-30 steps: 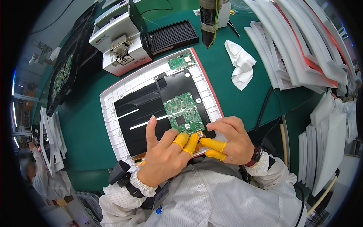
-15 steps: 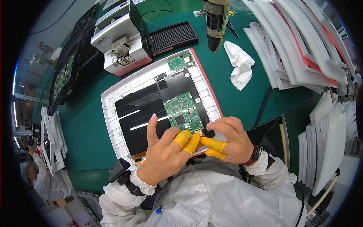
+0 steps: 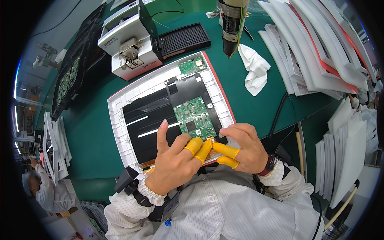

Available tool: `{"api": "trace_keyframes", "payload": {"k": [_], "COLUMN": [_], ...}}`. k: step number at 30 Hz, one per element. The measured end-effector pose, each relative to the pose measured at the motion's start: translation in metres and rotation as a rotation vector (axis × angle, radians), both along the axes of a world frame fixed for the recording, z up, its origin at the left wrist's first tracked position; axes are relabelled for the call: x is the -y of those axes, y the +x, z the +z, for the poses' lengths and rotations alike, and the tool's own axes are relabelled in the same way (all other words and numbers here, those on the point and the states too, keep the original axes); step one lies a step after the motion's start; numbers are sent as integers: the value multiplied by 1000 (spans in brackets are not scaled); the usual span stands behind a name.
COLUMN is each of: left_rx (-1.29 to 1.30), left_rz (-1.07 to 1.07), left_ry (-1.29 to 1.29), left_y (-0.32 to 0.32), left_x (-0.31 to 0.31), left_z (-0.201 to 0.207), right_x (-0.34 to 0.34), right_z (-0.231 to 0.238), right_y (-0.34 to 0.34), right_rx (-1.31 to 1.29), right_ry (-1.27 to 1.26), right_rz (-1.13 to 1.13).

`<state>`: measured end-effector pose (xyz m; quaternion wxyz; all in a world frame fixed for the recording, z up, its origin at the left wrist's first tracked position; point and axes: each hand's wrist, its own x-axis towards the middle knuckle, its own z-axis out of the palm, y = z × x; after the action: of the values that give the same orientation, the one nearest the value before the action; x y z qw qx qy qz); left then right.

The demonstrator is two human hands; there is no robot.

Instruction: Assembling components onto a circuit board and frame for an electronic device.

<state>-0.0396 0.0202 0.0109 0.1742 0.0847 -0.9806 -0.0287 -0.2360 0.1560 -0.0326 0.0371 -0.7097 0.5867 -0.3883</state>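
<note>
A white plastic housing point(image 3: 117, 120) with a red outer edge lies open on the bench, a black panel point(image 3: 150, 138) inside it. On the panel sits a green circuit board point(image 3: 196, 116). At the board's near edge is a short orange flex cable point(image 3: 211, 139). My left hand point(image 3: 176, 158), in yellow finger cots on two fingers, has its fingertips pressed on the cable, thumb raised. From the right, my right hand point(image 3: 244, 150), also with two yellow cots, pinches at the same cable, its index finger resting on the panel's edge. The fingertips hide most of the cable.
A screw feeder point(image 3: 134, 54) and black perforated tray point(image 3: 182, 40) stand behind the housing. An electric screwdriver point(image 3: 232, 32) hangs above the green bench point(image 3: 88, 148). Right of it lie a white cloth point(image 3: 255, 72) and stacked white foam sheets point(image 3: 312, 52). A co-worker point(image 3: 46, 184) is far left.
The hanging screwdriver has swung slightly right. Both hands stay at the cable with only tiny finger shifts.
</note>
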Motion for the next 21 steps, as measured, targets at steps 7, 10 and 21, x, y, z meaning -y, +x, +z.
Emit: {"api": "trace_keyframes", "payload": {"k": [7, 10, 21], "left_rx": [-49, -31, -62], "left_rz": [4, -4, -6], "left_ry": [-16, -18, -25], "left_y": [0, 0, -1], "left_x": [0, 0, 0], "left_z": [-6, -4, -6], "right_x": [12, 14, 13], "right_z": [15, 18, 23], "right_y": [4, 3, -1], "right_rx": [29, -21, -135], "right_ry": [106, 126, 163], "right_rz": [-60, -46, 18]}}
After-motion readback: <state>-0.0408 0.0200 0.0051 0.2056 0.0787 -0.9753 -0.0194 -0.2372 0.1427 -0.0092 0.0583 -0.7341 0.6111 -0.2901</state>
